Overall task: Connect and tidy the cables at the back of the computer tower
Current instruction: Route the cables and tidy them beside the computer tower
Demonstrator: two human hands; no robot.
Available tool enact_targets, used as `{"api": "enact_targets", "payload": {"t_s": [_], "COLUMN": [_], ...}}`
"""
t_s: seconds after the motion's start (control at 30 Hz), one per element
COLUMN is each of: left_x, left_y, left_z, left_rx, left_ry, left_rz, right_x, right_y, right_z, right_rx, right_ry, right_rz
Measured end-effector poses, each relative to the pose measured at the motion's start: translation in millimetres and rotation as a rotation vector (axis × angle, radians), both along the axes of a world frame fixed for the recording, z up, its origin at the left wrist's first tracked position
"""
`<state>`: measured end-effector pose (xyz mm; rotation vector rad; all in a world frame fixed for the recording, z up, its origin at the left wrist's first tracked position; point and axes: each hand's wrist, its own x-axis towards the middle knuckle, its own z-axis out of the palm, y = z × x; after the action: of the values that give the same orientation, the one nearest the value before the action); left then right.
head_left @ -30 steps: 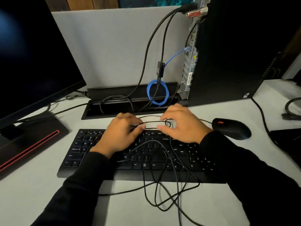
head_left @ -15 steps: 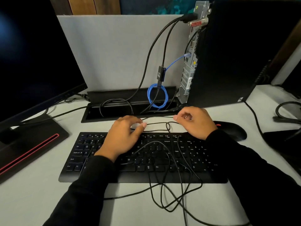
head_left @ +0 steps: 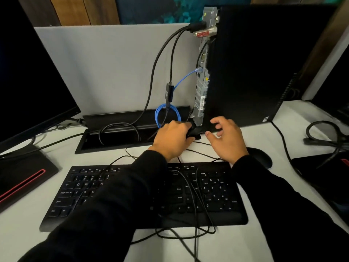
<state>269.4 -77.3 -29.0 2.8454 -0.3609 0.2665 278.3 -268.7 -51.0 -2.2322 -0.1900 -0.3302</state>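
Note:
The black computer tower [head_left: 251, 72] stands at the back right, its grey rear panel [head_left: 202, 76] facing left. Black cables [head_left: 160, 59] and a blue cable [head_left: 184, 78] run from the panel; the blue one hangs in a coil [head_left: 157, 116]. My left hand [head_left: 173, 138] grips a black plug [head_left: 194, 129] at the bottom of the panel. My right hand [head_left: 226, 138] hovers beside the tower's base, fingers spread and loosely bent, holding nothing. Thin black wires [head_left: 190, 186] trail loose over the keyboard [head_left: 85, 195].
A black cable trough [head_left: 113, 137] lies open in the desk behind the keyboard. A monitor [head_left: 28, 82] on a red-striped stand [head_left: 22, 180] fills the left. A black mouse [head_left: 260, 157] sits right of my right wrist. More cables [head_left: 321, 137] lie at far right.
Both hands let go of the thin wire loop above the keyboard and moved back to the tower's base. My left hand took hold of the black plug; the view tilted up.

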Motion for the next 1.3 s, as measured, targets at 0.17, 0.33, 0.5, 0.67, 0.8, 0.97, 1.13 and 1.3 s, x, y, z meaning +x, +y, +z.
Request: {"api": "enact_targets", "payload": {"t_s": [0.17,0.33,0.5,0.67,0.8,0.97,1.13,1.3], "left_x": [26.5,28.9,37.7,42.3,44.5,48.1,51.4,51.4], "left_y": [-2.8,0.2,-5.9,-5.2,-2.1,4.5,6.3,7.1], "left_z": [-17.6,-26.3,-21.6,-19.8,-15.1,-6.2,-4.3,-11.0], "left_rx": [-0.156,-0.352,-0.337,-0.350,-0.314,-0.259,-0.247,-0.267], "left_ry": [0.080,-0.035,-0.032,0.018,0.059,0.097,0.099,0.072], "left_rz": [-0.006,0.028,-0.002,-0.029,-0.062,-0.127,-0.165,-0.183], "right_x": [5.2,4.6,3.3,2.6,2.4,1.1,0.5,2.3], "right_y": [-5.8,3.5,4.1,4.1,5.4,5.6,6.4,6.9], "right_z": [-6.0,-15.6,-16.9,-17.4,-17.4,-15.9,-14.5,-16.5], "right_rx": [-0.107,-0.266,-0.290,-0.298,-0.316,-0.322,-0.350,-0.364], "right_ry": [-0.188,-0.231,-0.225,-0.222,-0.223,-0.215,-0.206,-0.210], "right_rz": [-0.010,-0.027,-0.017,-0.015,-0.017,-0.017,-0.031,-0.031]}}
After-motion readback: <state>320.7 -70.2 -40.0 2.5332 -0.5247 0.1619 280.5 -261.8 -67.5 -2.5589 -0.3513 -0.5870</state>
